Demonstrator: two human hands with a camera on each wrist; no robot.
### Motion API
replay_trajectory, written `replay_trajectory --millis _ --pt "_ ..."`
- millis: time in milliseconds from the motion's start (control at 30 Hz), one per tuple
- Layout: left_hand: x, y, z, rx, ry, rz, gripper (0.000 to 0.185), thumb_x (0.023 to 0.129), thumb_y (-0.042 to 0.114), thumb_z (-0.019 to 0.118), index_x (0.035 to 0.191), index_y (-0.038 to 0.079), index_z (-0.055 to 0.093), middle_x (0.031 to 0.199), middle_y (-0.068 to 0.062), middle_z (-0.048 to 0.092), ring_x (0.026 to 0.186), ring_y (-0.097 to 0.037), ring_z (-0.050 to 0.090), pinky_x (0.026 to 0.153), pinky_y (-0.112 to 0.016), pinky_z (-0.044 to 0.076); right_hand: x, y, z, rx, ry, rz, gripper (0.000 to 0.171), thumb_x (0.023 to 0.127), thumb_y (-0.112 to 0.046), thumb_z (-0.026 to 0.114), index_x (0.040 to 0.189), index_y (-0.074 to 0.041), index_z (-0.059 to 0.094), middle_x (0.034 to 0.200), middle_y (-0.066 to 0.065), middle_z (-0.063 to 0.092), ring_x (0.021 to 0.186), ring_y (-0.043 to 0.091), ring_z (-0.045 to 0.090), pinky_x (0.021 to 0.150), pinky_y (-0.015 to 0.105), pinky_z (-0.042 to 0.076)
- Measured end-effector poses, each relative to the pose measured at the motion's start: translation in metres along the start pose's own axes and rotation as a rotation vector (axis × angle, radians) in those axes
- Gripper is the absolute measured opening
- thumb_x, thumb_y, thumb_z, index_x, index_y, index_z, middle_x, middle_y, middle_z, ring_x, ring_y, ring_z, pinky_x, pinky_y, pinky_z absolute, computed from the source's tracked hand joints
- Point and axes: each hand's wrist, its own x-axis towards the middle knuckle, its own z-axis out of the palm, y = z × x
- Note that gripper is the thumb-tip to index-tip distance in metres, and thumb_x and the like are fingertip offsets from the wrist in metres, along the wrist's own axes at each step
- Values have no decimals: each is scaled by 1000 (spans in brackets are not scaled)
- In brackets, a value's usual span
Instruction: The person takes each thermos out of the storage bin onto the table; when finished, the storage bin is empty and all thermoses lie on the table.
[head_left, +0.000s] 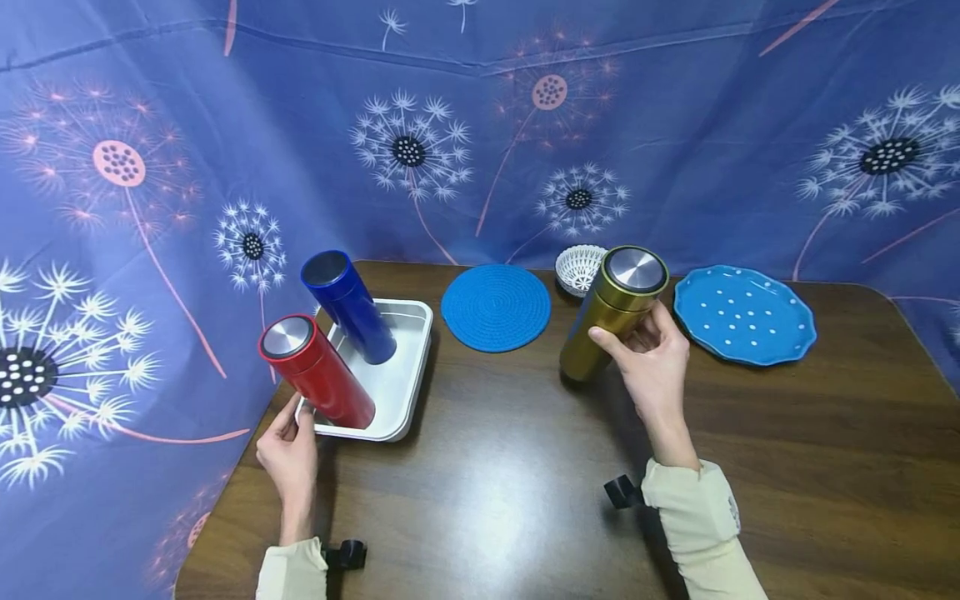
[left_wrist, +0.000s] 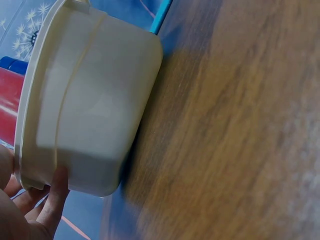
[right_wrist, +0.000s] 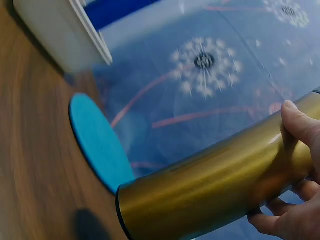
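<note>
- The right hand [head_left: 654, 354] wraps its fingers and thumb round the gold flask [head_left: 613, 310], which stands tilted on the desk [head_left: 525, 467] between the blue round mat [head_left: 496, 307] and the blue dotted plate [head_left: 744, 314].
- The left hand [head_left: 288, 454] has its fingers at the near corner of the white tray [head_left: 401, 379], thumb along the rim, steadying it.
- Judged best: grip the flask mid-body and keep it clear of the small white basket [head_left: 579, 268].
- Count: three flasks, gold, red flask [head_left: 318, 372] and blue flask [head_left: 349, 307], the latter two in the tray; one tray, mat, plate, basket.

Glossy gold metal flask [head_left: 611, 321], matt white tray [head_left: 397, 375], polished wooden table [head_left: 510, 467].
</note>
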Motion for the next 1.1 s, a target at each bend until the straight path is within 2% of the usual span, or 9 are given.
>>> replay_trajectory --millis 133,200,333,400,500,567,633,833,1100 --pt "5 -19 3 24 12 -10 28 90 3 59 115 -3 70 104 -22 65 82 17 57 66 -1 45 4 9 -18 23 57 11 55 72 5 82 122 -9 64 105 -1 69 94 12 65 84 17 52" --pt "6 -22 3 36 19 -8 27 90 5 60 114 -1 71 99 -17 68 76 17 57 61 -1 43 6 12 -25 25 82 19 54 71 6 82 120 -9 65 103 -1 69 93 11 65 83 16 52" --pt "6 -23 3 66 37 -4 26 90 8 62 113 4 73 80 13 69 63 15 53 51 -3 39 10 19 -40 -35 123 29 57 70 5 83 122 -9 64 103 -3 69 95 9 64 83 14 51" --pt "6 -22 3 76 41 -6 26 90 8 63 113 4 74 79 18 67 62 15 53 51 -4 39 12 22 -46 -85 136 43 59 70 3 84 124 -10 64 106 -4 68 96 8 64 85 15 51" --pt "5 -21 3 85 42 -15 26 90 9 63 113 3 73 92 5 69 67 17 55 57 -3 42 13 27 -54 -150 151 67 62 70 -1 85 127 -13 62 109 -5 67 98 6 63 87 15 51" --pt "4 -21 3 84 39 -24 27 90 10 62 114 3 72 99 -9 68 72 19 56 61 -2 43 13 29 -58 -157 158 78 63 70 -1 86 127 -13 62 110 -5 67 98 6 63 87 15 51" --pt "4 -21 3 81 34 -32 27 91 11 62 115 3 72 102 -15 67 74 20 56 63 -1 44 12 30 -60 -156 161 78 62 70 -1 86 127 -13 63 110 -4 68 98 6 64 86 14 51" --pt "4 -24 0 64 15 -47 29 92 13 61 117 4 71 105 -17 67 79 19 57 66 -1 45 11 32 -61 -117 171 86 62 69 0 86 125 -13 64 111 -1 68 99 8 64 87 15 51" --pt "5 -26 3 51 11 -47 29 91 11 61 118 4 70 105 -17 66 78 18 57 66 -2 45 8 34 -62 -181 158 86 66 70 -4 87 129 -16 61 117 1 67 104 8 63 93 19 50"
